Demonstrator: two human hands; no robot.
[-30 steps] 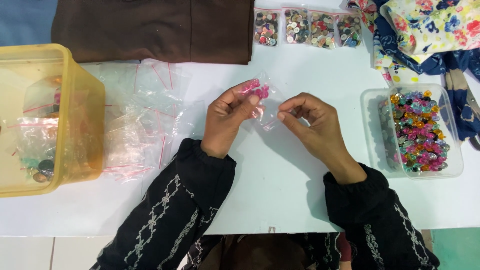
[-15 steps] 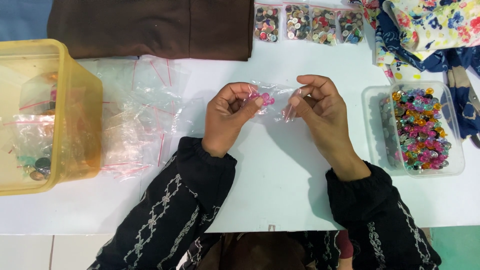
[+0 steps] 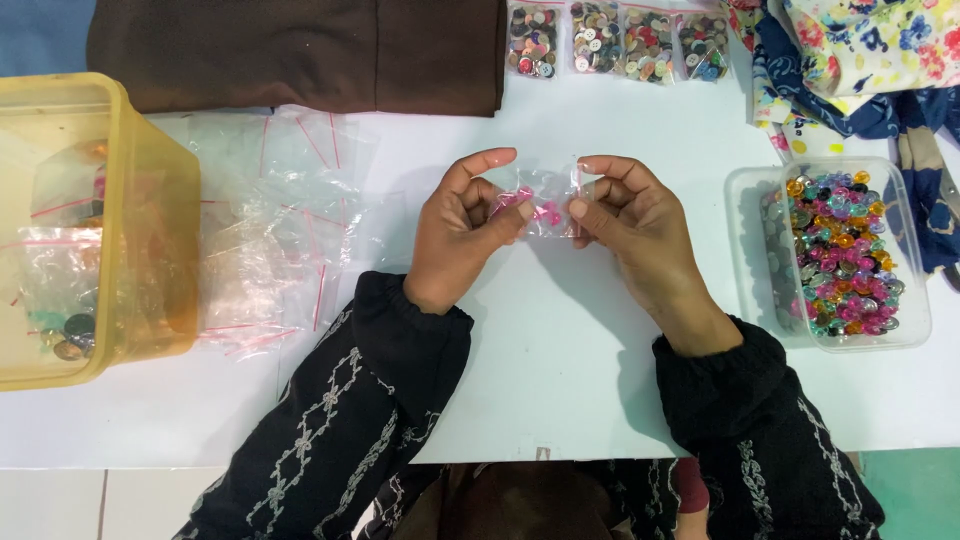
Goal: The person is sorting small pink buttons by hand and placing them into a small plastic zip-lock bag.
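Both hands meet over the middle of the white worktop (image 3: 560, 370), pinching one small clear plastic bag (image 3: 548, 205) between them. Left hand (image 3: 462, 232) grips the bag's left edge between thumb and curled forefinger, the other fingers folded into the palm. Right hand (image 3: 628, 225) pinches the right edge the same way, thumb pressed against the forefinger, knuckles turned up toward the camera. The bag is stretched flat between the two grips, held just above the worktop. It is see-through and slightly crinkled, with a thin red strip showing along its right edge beside the right thumb. Inside sit a few small pink buttons (image 3: 540, 210), gathered toward the lower left of the bag, close to the left thumb; their exact count cannot be made out.

Left of the hands lies a loose heap of empty clear bags (image 3: 270, 230) with red strips, spread across the worktop. Beyond them stands a yellow plastic tub (image 3: 140, 200) holding more bags and some dark buttons. To the right sits a clear rectangular container (image 3: 850, 250) filled with mixed coloured buttons. At the far edge, four filled button bags (image 3: 615, 40) lie in a row, next to a folded brown cloth (image 3: 300, 50). Flowered fabric (image 3: 860, 60) is piled in the upper right corner.
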